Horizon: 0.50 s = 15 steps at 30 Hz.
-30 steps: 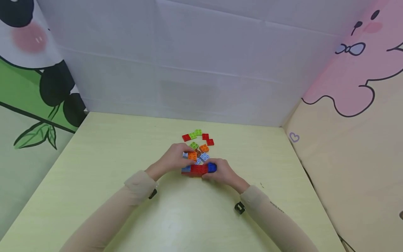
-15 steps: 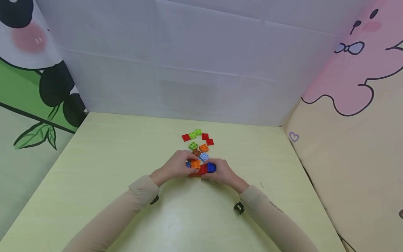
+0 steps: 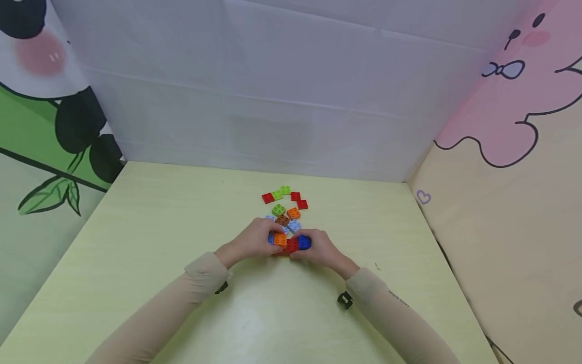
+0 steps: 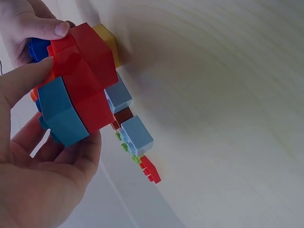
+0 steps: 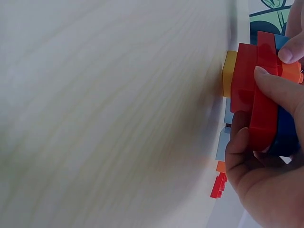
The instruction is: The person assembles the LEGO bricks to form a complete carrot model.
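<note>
Between both hands is a stack of toy building bricks: red bricks in layers, a yellow brick underneath, a light blue brick at the left end and a dark blue brick at the right. My left hand pinches an orange brick between thumb and fingers, at the top of the stack beside the light blue brick. Whether its studs are fully pressed in is hidden. My right hand grips the stack's right end, thumb on the near red side in the right wrist view.
Just beyond the hands lie loose bricks: a brown brick, a light blue brick, another orange brick and a green brick. Farther back are thin red pieces and green pieces. A grey-white wall stands behind the table.
My left hand has moved right and nearer with the orange brick, from beside the loose bricks to the top of the stack. My right hand has stayed almost in place.
</note>
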{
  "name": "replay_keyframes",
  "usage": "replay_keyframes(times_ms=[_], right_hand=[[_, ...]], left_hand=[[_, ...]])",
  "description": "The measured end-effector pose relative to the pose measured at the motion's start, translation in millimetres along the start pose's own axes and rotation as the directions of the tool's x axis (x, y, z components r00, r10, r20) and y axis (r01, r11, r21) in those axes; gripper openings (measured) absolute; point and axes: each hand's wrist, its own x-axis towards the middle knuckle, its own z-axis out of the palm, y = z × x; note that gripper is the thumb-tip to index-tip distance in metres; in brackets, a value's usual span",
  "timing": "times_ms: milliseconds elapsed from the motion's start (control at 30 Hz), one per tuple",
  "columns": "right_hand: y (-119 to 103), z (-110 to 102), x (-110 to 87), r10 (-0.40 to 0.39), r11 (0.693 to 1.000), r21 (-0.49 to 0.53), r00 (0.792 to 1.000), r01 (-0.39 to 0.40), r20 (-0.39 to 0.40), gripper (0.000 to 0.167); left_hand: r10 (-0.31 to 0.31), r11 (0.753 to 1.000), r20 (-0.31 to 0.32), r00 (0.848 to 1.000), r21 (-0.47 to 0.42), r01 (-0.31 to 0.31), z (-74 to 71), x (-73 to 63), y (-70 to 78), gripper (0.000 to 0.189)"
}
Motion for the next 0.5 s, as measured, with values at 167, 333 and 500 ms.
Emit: replay_keyframes(times_ms=[167, 333, 500], right_hand=[[-1.4, -0.3, -0.9, 0.002, 1.000, -0.002, 1.000, -0.002, 0.001, 0.039], [-2.7, -0.7, -1.6, -0.002, 1.000, 0.005, 1.000, 0.002, 0.001, 0.040], [-4.0, -1.5, -2.2, -0.005, 1.000, 0.011, 1.000, 0.005, 0.000, 0.040]], left_hand=[[-0.003, 1.000, 0.016, 1.000, 0.018, 0.002, 0.2, 0.3, 1.2, 0.035], [-0.019, 1.000, 0.012, 1.000, 0.015, 0.019, -0.2, 0.1, 3.2, 0.036], [-0.030, 0.999, -0.003, 1.000, 0.019, 0.030, -0.2, 1.6, 6.0, 0.037]])
